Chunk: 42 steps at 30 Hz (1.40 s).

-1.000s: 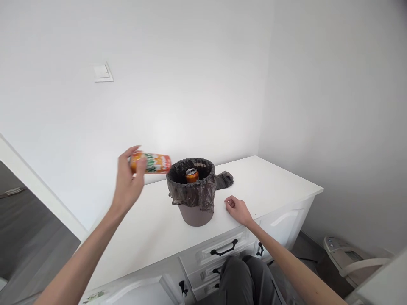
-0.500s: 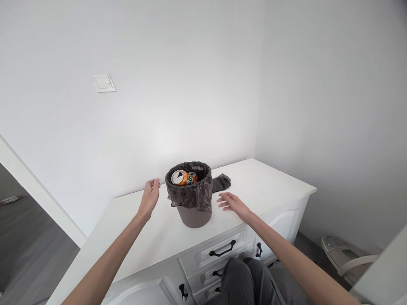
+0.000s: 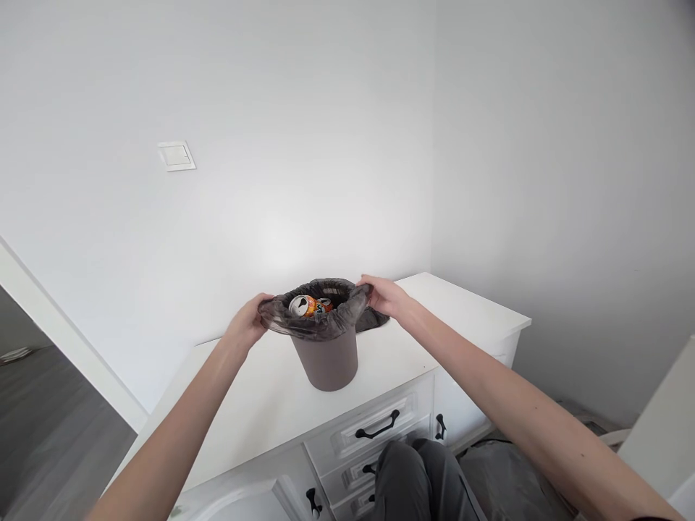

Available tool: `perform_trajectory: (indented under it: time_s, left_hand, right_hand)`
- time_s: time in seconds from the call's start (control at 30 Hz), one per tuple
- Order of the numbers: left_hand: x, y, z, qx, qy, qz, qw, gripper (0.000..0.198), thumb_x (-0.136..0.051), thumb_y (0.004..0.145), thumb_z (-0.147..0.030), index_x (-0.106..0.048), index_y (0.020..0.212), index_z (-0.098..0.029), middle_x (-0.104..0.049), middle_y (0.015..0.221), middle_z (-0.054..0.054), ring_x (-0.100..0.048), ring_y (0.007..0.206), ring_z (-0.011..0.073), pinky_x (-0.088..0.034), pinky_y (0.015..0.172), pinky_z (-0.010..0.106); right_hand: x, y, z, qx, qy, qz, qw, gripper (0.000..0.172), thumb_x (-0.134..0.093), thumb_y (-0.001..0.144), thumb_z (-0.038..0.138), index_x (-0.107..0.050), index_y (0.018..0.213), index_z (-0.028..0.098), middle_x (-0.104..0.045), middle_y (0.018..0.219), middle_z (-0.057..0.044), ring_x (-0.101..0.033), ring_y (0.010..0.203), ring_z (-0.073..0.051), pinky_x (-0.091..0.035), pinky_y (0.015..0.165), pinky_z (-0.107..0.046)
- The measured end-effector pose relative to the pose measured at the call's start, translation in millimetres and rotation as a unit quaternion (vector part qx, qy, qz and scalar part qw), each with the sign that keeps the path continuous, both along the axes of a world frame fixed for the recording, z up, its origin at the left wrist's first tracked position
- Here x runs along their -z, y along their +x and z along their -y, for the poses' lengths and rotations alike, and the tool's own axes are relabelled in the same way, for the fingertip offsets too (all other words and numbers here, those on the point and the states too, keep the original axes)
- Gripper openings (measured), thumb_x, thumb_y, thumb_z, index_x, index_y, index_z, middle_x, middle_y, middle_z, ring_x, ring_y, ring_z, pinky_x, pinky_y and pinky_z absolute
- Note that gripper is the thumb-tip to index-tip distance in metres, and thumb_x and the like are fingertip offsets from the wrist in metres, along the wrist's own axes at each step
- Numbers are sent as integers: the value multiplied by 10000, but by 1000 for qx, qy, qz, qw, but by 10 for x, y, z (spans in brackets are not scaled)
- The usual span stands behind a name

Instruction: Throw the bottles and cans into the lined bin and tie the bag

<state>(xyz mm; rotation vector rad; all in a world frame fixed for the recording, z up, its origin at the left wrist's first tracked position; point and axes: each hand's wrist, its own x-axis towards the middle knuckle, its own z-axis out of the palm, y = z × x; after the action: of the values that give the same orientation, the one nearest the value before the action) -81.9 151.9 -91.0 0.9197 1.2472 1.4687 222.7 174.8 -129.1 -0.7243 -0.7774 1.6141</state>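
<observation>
A grey-brown trash bin (image 3: pixel 327 365) stands upright on the white cabinet top, lined with a dark translucent garbage bag (image 3: pixel 320 329). Orange drink cans (image 3: pixel 304 306) lie inside, one with its opened top facing up. My left hand (image 3: pixel 250 318) is closed on the bag's edge, pulling it out to the left of the rim. On the opposite side, my right hand (image 3: pixel 383 295) pinches the bag's edge beside the rim. Behind the bin to the right lies another piece of dark plastic bag (image 3: pixel 372 319), partly hidden by my right hand and the bin.
The white cabinet (image 3: pixel 250 405) has drawers and doors with black handles (image 3: pixel 378 425). Walls rise behind and to the right, with a light switch (image 3: pixel 177 155) at left. My knees (image 3: pixel 415 470) are close to the drawers.
Both hands have moved in from beside the bin and taken hold of the garbage bag's edge. Its overhanging skirt is now lifted and spread outward, showing more of the bin's side.
</observation>
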Motion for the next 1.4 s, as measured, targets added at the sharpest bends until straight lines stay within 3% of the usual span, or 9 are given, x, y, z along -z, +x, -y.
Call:
perform_trajectory:
  time_s: [0.2, 0.6, 0.73, 0.9, 1.03, 1.1, 1.2, 1.3, 1.4]
  left_hand:
    - [-469, 29, 175, -53, 150, 0, 987, 283, -738, 623, -41, -562, 790, -188, -530, 631, -63, -502, 546, 81, -435, 527, 213]
    - [-842, 34, 714, -149, 304, -87, 937, 358, -698, 663, 0, -587, 933, -208, -400, 670, -73, -435, 601, 93, -367, 578, 254]
    - [-730, 49, 1014, -164, 347, -133, 914, 378, -761, 684, -69, -593, 990, -214, -443, 675, -80, -467, 628, 94, -415, 606, 253]
    - [-96, 75, 1524, -155, 262, -139, 942, 483, -833, 725, -191, -562, 1113, -291, -601, 885, -40, -590, 678, 117, -461, 597, 264]
    - [272, -71, 1650, -160, 141, -125, 969, 608, -862, 754, -373, -518, 1254, -342, -656, 1129, 1, -658, 791, 154, -548, 666, 300]
    - [240, -156, 1556, -149, 98, -151, 972, 575, -829, 775, -465, -549, 1254, -314, -679, 1154, 33, -681, 864, 189, -557, 662, 302]
    - [-6, -216, 1298, -94, 63, -259, 959, 533, -874, 704, -487, -658, 1142, -274, -722, 1078, 63, -694, 845, 222, -508, 582, 272]
    - [-255, -208, 1039, 6, 33, -380, 925, 438, -957, 589, -400, -736, 936, -248, -721, 827, 40, -642, 649, 204, -384, 464, 253]
    - [-364, -279, 890, 40, 54, -383, 921, 304, -954, 601, -358, -734, 777, -241, -621, 625, -2, -600, 571, 189, -270, 422, 247]
  right_hand:
    - [-456, 173, 111, 53, 41, -21, 998, 427, -682, 663, -29, -621, 1009, 213, -501, 599, 98, -505, 532, -87, -455, 472, -175]
    - [-633, 408, 480, 151, 85, -3, 985, 519, -695, 638, -19, -574, 1068, 245, -473, 674, 86, -513, 584, -96, -471, 510, -192]
    - [-500, 536, 702, 183, 122, 12, 976, 470, -774, 644, 53, -564, 1005, 268, -408, 676, 92, -495, 612, -102, -484, 570, -212]
    - [-6, 652, 1187, 209, 150, 73, 964, 482, -920, 620, 211, -625, 995, 278, -533, 806, 62, -569, 779, -126, -535, 772, -264]
    - [358, 762, 1292, 179, 96, 160, 966, 518, -890, 742, 475, -635, 1163, 314, -652, 1049, 10, -626, 921, -167, -535, 847, -296]
    - [406, 811, 1164, 162, 68, 229, 958, 579, -855, 757, 573, -619, 1218, 313, -683, 1058, -13, -632, 879, -186, -536, 803, -314]
    - [277, 799, 870, 130, 93, 316, 935, 632, -887, 694, 588, -639, 1192, 288, -720, 977, -29, -600, 758, -181, -487, 665, -294]
    - [1, 675, 668, 45, 149, 390, 907, 518, -946, 599, 530, -690, 961, 261, -695, 772, 8, -538, 642, -159, -382, 551, -267]
    - [-255, 568, 671, 8, 183, 462, 868, 447, -939, 600, 535, -621, 690, 235, -559, 578, 48, -445, 551, -127, -280, 506, -261]
